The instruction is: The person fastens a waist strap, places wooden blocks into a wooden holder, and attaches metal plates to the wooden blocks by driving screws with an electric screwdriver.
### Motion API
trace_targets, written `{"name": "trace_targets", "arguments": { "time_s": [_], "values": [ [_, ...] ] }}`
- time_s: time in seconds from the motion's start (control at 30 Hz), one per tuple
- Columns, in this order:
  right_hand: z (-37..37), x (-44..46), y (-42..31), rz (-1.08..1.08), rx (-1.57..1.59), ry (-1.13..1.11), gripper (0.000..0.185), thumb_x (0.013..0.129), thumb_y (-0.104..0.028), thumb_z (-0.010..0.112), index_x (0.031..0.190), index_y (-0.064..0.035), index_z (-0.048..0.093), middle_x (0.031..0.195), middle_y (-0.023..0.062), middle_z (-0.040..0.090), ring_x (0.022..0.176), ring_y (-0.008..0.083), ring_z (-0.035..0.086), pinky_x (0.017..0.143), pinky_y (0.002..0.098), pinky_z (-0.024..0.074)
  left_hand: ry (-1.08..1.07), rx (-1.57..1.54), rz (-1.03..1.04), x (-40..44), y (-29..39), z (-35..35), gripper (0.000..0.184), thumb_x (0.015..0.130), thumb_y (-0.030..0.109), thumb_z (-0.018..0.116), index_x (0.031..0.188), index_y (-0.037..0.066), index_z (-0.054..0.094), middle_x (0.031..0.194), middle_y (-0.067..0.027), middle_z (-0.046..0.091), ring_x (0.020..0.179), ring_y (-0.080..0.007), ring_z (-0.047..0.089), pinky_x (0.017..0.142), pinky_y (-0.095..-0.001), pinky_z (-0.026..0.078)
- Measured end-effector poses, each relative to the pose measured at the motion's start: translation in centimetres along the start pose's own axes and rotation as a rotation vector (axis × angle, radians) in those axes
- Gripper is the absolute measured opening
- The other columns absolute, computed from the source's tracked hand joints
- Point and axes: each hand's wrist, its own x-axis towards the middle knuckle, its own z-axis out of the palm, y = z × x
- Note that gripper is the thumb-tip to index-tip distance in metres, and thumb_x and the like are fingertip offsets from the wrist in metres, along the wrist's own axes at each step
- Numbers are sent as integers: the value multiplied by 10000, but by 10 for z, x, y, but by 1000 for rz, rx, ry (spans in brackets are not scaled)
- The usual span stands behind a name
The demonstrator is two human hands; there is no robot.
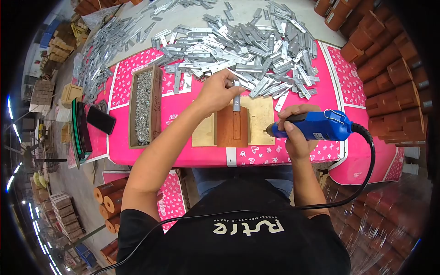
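My left hand (218, 92) is closed, its fingers pinching a grey metal hinge strip (236, 101) at the top end of a reddish-brown wooden piece (224, 126). That piece lies on a light wooden board (262, 120) and has a long narrow recess below the strip. To the right, my right hand (298, 130) is wrapped round a blue electric screwdriver (323, 126), whose tip points left, beside the wooden piece and above the board. A large pile of grey metal strips (247, 50) lies just beyond my hands.
A long wooden box (156, 105) of small screws stands to the left, with a black phone (101, 120) further left. Stacked brown wooden pieces (394, 96) rise at the right. A black cord (364, 183) runs from the tool across my front.
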Motion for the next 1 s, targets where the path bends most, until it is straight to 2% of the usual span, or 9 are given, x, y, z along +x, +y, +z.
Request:
{"name": "trace_targets", "arguments": {
  "time_s": [0.13, 0.23, 0.33, 0.37, 0.47, 0.57, 0.67, 0.77, 1.0],
  "values": [
    [5, -2, -2, 17, 43, 5, 318, 787, 22, 642, 1067, 23, 492, 912, 153, 635, 745, 146, 616, 674, 277, 511, -46, 214, 74, -4, 1, -4, 275, 829, 168, 716, 995, 19, 556, 759, -44, 608, 689, -119, 532, 624, -286, 436],
    [2, -4, -1, -2, 8, -7, 325, 789, 26, 647, 1072, 26, 487, 920, 156, 633, 739, 141, 615, 665, 274, 512, -115, 354, 247, -23, 2, -7, 293, 807, 225, 732, 950, 35, 561, 858, -74, 599, 805, -184, 553, 724, -338, 456],
    [2, -3, -1, -15, 34, -13, 347, 792, 28, 653, 1089, 28, 475, 922, 159, 633, 734, 138, 613, 656, 269, 511, -87, 582, 426, -53, 5, -7, 324, 784, 263, 746, 943, 38, 575, 1007, -105, 586, 962, -250, 536, 834, -391, 439],
    [3, -3, 0, -17, 41, -4, 351, 792, 29, 654, 1093, 27, 473, 923, 159, 633, 735, 137, 613, 655, 268, 511, -100, 579, 358, -60, 9, -8, 295, 794, 259, 734, 968, 51, 617, 1111, -131, 558, 1046, -290, 501, 888, -418, 411],
    [5, -3, 0, -11, 52, 7, 360, 792, 31, 656, 1099, 25, 467, 925, 159, 634, 737, 137, 614, 660, 268, 513, 97, 334, 533, -64, -12, -12, 286, 800, 235, 721, 1014, 62, 645, 1053, -121, 587, 986, -276, 540, 858, -393, 439],
    [3, -3, 1, 6, 41, 3, 362, 788, 33, 657, 1097, 22, 468, 928, 159, 635, 745, 142, 616, 678, 277, 518, 319, 194, 273, -37, -45, -27, 222, 803, 205, 677, 964, 53, 663, 935, -131, 616, 900, -300, 580, 766, -415, 479],
    [4, -2, 4, 8, 38, 0, 364, 786, 31, 657, 1098, 20, 469, 934, 160, 636, 755, 150, 620, 697, 285, 520, 403, 582, 350, -3, -92, -37, 180, 821, 142, 637, 975, 53, 662, 911, -119, 627, 863, -296, 603, 724, -415, 497],
    [4, -1, 3, 2, 12, 3, 364, 784, 22, 663, 1095, 18, 473, 932, 160, 639, 763, 154, 623, 707, 287, 520, 424, 688, 427, 14, -90, -25, 171, 820, 104, 606, 973, 55, 662, 942, -137, 621, 916, -321, 590, 749, -443, 497],
    [4, -1, 2, -1, -2, 49, 345, 784, -10, 680, 1073, 15, 493, 913, 148, 642, 766, 151, 622, 702, 281, 515, 326, 920, 510, 32, -83, -22, 123, 802, 84, 580, 898, 21, 625, 915, -163, 576, 952, -327, 562, 752, -425, 509]
  ]
}}
